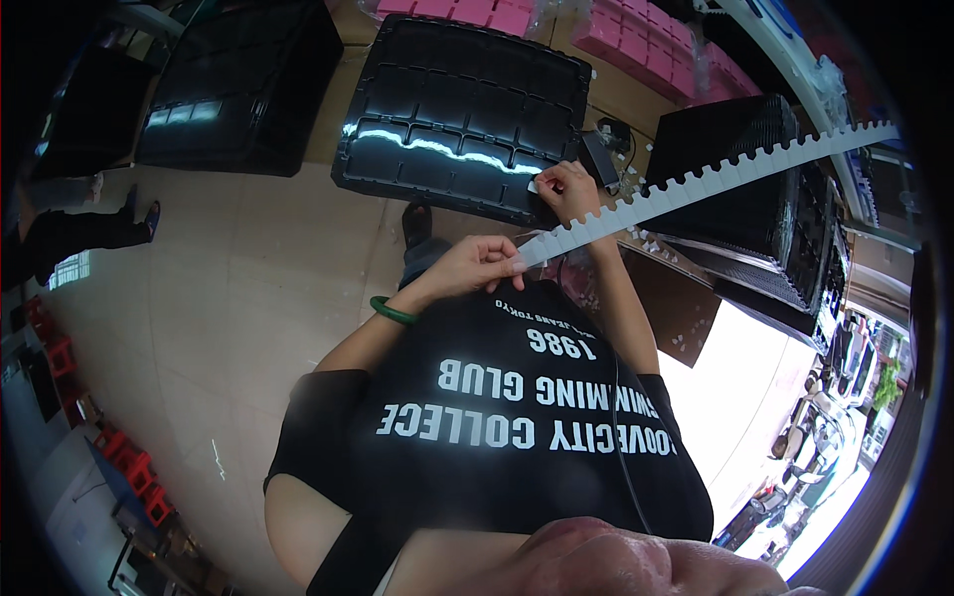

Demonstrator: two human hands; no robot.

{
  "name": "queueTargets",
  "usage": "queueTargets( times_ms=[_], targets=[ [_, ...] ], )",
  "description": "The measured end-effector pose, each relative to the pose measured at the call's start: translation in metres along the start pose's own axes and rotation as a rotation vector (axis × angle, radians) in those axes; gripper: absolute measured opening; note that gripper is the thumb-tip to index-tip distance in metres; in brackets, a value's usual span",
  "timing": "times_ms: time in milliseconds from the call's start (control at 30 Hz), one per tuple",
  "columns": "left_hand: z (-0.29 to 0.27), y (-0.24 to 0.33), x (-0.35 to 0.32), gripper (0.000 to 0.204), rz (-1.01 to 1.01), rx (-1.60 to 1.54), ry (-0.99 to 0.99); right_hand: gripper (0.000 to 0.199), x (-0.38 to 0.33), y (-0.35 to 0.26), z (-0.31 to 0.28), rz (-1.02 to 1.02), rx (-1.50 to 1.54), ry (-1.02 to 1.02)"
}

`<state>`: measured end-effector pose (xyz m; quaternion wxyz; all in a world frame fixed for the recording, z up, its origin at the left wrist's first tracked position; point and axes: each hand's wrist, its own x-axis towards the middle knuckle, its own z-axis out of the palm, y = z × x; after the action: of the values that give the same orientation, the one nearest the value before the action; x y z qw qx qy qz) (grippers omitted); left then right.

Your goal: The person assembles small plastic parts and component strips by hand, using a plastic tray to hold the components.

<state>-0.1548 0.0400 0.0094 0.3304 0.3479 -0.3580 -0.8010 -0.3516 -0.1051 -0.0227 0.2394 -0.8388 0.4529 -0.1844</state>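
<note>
Left hand (487,263) pinches the notched white strip (696,179); right hand (564,189) presses a small tab (534,186) onto the black tray (462,114). Best pressed flat.

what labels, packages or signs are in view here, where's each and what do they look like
small white sticker: right hand presses it on the glossy black moulded tray
long white notched backing strip: left hand holds its near end, runs up right
pink foam blocks: wrapped in clear film, top edge

The person wears a black short-sleeved shirt (517,417) with white lettering across the chest and a green bangle (392,312) on the left wrist.
</note>
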Motion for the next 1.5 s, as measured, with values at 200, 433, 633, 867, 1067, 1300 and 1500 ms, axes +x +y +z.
queueTargets(
  times_ms=[200, 433, 633, 867, 1067, 1300, 1500],
  targets=[
    [-0.004, 0.000, -0.001, 0.020, 0.005, -0.009, 0.003, 0.020, -0.001, -0.002, 0.001, -0.026, -0.061, -0.014],
    [-0.005, -0.001, 0.000, 0.021, 0.011, 0.005, 0.004, 0.023, 0.004, -0.003, -0.009, 0.027, -0.024, -0.107],
    [-0.009, -0.001, 0.002, 0.021, 0.010, 0.012, -0.009, 0.018, 0.009, 0.002, -0.002, 0.051, -0.084, -0.073],
    [-0.013, -0.003, 0.004, 0.020, 0.023, 0.037, -0.010, 0.012, 0.006, -0.019, 0.005, -0.075, -0.261, -0.012],
    [-0.011, 0.004, 0.005, 0.023, 0.052, 0.068, -0.008, 0.011, 0.005, -0.013, 0.008, -0.081, -0.201, -0.062],
    [-0.014, 0.004, -0.001, 0.025, 0.089, 0.009, 0.042, 0.013, -0.039, -0.019, -0.007, 0.184, 0.193, 0.068],
    [-0.012, 0.006, 0.001, 0.025, 0.063, 0.029, 0.037, 0.011, -0.028, -0.022, -0.011, 0.088, 0.075, 0.129]
  ],
)
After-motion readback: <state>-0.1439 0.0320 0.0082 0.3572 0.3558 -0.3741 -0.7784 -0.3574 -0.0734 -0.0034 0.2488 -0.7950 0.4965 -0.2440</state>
